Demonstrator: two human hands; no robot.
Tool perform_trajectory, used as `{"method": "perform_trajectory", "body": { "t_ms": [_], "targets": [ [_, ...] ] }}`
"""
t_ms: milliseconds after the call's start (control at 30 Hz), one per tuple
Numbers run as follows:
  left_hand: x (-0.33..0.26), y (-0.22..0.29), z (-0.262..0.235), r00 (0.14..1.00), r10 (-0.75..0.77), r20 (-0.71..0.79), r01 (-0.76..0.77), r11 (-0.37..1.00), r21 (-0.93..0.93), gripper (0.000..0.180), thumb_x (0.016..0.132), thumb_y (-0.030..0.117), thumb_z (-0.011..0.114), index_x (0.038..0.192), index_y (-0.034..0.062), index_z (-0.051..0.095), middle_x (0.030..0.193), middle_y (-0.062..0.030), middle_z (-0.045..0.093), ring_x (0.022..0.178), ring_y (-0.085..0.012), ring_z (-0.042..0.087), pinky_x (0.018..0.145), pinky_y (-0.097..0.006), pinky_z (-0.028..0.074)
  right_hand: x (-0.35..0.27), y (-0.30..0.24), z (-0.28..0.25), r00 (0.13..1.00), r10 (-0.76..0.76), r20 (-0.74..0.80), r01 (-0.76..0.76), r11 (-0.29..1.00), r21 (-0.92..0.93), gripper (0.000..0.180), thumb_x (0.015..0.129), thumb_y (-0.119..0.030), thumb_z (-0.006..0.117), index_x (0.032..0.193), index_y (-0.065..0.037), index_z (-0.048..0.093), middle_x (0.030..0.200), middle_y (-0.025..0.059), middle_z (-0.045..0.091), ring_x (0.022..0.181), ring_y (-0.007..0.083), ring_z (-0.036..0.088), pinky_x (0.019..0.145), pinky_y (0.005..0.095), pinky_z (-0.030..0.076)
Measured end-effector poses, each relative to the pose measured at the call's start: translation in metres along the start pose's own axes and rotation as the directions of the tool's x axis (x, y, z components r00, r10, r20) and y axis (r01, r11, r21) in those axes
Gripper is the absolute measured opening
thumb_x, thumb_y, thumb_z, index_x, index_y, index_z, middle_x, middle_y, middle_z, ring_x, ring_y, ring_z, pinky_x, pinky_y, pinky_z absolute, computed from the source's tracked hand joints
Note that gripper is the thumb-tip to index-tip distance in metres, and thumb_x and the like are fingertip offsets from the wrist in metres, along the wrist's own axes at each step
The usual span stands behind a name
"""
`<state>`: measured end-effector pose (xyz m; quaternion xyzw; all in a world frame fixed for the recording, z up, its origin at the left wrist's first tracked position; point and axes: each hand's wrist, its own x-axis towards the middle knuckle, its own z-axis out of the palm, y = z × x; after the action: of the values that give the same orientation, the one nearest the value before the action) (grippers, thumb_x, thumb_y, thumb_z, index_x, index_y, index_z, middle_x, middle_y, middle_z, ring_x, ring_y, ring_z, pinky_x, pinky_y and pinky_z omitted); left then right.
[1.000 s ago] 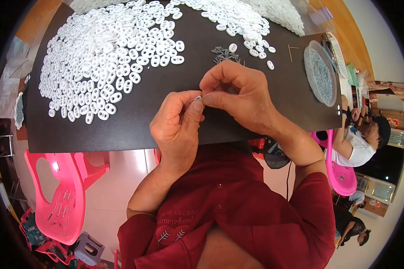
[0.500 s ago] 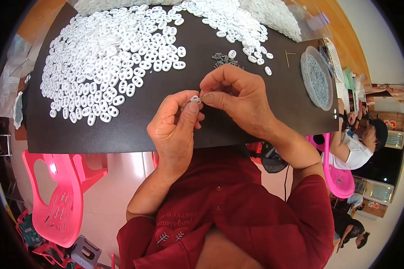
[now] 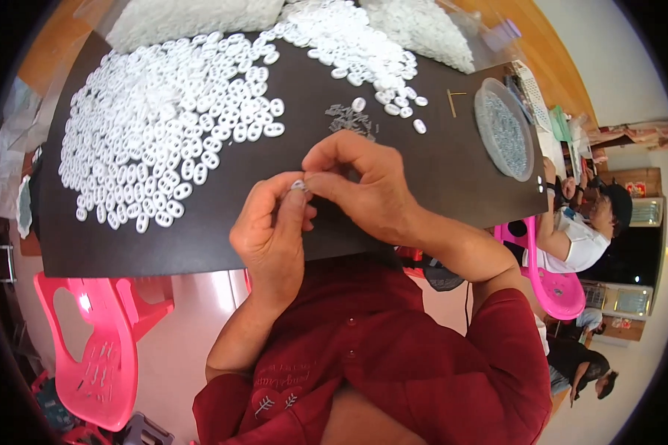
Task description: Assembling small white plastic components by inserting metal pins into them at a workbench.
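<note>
a pink plastic chair point(image 3: 89, 348) is standing at the far left, below the near edge of a black board point(image 3: 200, 245) that is serving as the work surface. a broad heap of white oval plastic rings point(image 3: 171, 133) is lying across the left half of that board, spreading toward its far edge.

nearer the middle, the left hand point(image 3: 271, 237) is rising from the lower edge with its thumb and forefinger pinched together on a small white ring piece point(image 3: 299, 185) (too small to tell more than its pale colour and a dark speck at it). the right hand point(image 3: 364, 185) is meeting it from the other side, its fingertips point(image 3: 321, 180) closing on the same piece, so both hands are touching each other just above the near part of the board. the person's dark red shirt point(image 3: 393, 371) is filling the lower centre.

just beyond the right hand, a little cluster of small grey metal parts point(image 3: 349, 119) is lying on the board, with a second heap of white rings point(image 3: 356, 44) behind it. further right, a round clear tray of grey metal parts point(image 3: 503, 137) is sitting near the board's right edge. past that edge, another person in a white top point(image 3: 579, 241) is sitting on a second pink chair point(image 3: 553, 285).
</note>
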<state>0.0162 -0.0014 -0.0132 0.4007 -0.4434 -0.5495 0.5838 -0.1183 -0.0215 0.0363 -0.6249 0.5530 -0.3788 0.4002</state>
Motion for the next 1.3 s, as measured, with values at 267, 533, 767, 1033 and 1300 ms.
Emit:
{"method": "perform_trajectory", "body": {
  "t_ms": [267, 533, 767, 1033, 1300],
  "targets": [
    [0.0, 0.003, -0.002, 0.998, -0.066, -0.005, 0.065, 0.983, -0.171, 0.014, 0.09, 0.007, 0.057, 0.1, -0.0023, 0.06, 0.082, -0.0034, 0.06, 0.066, -0.006, 0.055, 0.056, -0.018, 0.045, 0.022, 0.034, -0.061, 0.94, -0.243, -0.241, 0.115, 0.888, -0.444, 0.015, 0.076, 0.003, 0.062, 0.09, 0.0, 0.066, 0.08, 0.0071, 0.062, 0.076, 0.0136, 0.058, 0.068, 0.0256, 0.046],
    [0.001, 0.002, -0.002, 0.999, -0.035, -0.01, 0.033, 0.991, -0.127, 0.017, 0.089, 0.007, 0.057, 0.101, -0.0053, 0.058, 0.081, -0.009, 0.062, 0.064, -0.0098, 0.056, 0.054, -0.021, 0.047, 0.062, 0.054, -0.083, 0.892, -0.438, 0.115, 0.333, 0.463, -0.822, 0.021, 0.071, -0.005, 0.068, 0.09, -0.014, 0.068, 0.074, 0.006, 0.055, 0.075, 0.0256, 0.054, 0.067, 0.0347, 0.045],
    [0.001, 0.001, -0.002, 0.999, -0.039, -0.005, 0.038, 0.99, -0.138, 0.017, 0.089, 0.007, 0.057, 0.101, -0.0054, 0.058, 0.08, -0.0091, 0.062, 0.063, -0.0098, 0.056, 0.054, -0.021, 0.047, 0.069, 0.06, -0.081, 0.881, -0.428, 0.203, 0.389, 0.41, -0.825, 0.017, 0.069, -0.005, 0.069, 0.085, -0.01, 0.064, 0.074, 0.0058, 0.055, 0.075, 0.026, 0.054, 0.067, 0.0356, 0.045],
    [0.001, 0.003, -0.003, 0.999, -0.051, -0.007, 0.05, 0.987, -0.151, 0.017, 0.089, 0.007, 0.057, 0.101, -0.005, 0.058, 0.081, -0.0088, 0.062, 0.064, -0.0101, 0.056, 0.054, -0.021, 0.047, 0.056, 0.04, -0.08, 0.996, -0.072, -0.06, 0.056, 0.968, -0.246, 0.017, 0.077, -0.004, 0.068, 0.094, -0.004, 0.065, 0.076, -0.0039, 0.057, 0.069, 0.0026, 0.052, 0.061, 0.0181, 0.042],
    [0.004, 0.011, -0.001, 0.993, -0.113, -0.037, 0.103, 0.973, -0.208, 0.02, 0.088, 0.005, 0.058, 0.105, -0.0046, 0.058, 0.079, -0.0078, 0.06, 0.063, -0.0105, 0.055, 0.053, -0.022, 0.046, 0.033, 0.007, -0.054, 0.989, 0.039, 0.143, -0.064, 0.983, 0.173, 0.025, 0.078, -0.001, 0.066, 0.103, -0.003, 0.066, 0.08, -0.0029, 0.06, 0.073, 0.0028, 0.053, 0.064, 0.0169, 0.042]
  ]
}}
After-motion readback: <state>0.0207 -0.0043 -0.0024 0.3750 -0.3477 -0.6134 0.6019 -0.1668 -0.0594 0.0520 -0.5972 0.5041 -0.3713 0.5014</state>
